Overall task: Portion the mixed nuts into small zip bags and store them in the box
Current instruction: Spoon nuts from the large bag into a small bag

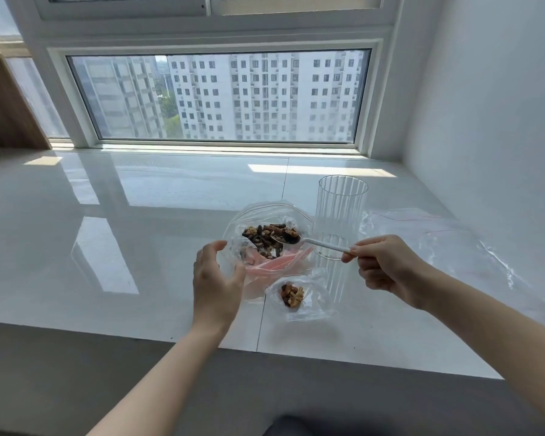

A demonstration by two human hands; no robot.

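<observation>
A glossy white stone sill (139,247) is seen below a wide window (217,96), through which high-rise blocks are visible; a white wall closes the right side and a wooden panel (4,102) stands at the far left. Sunlight patches are reflected on the surface.

A stack of flat clear zip bags (438,243) with red seal lines is laid on the right part of the sill, near the wall. A ribbed clear glass (340,215) stands upright just beside the large bag (265,237), between it and the flat bags. The large bag is open at the top and holds the mixed nuts (265,239); something pink is seen under it. A small zip bag (302,297), with a little heap of nuts inside, lies just in front of the large bag, near the sill edge.

The left hand (216,278) is held with fingers spread and relaxed, cupped against the left side of the large bag; firm contact cannot be confirmed. The right hand (387,265) is closed, thumb and fingers pinched on the handle of a white spoon (309,242). The spoon bowl is loaded with nuts and is positioned over the mouth of the large bag, the handle crossing in front of the glass.
</observation>
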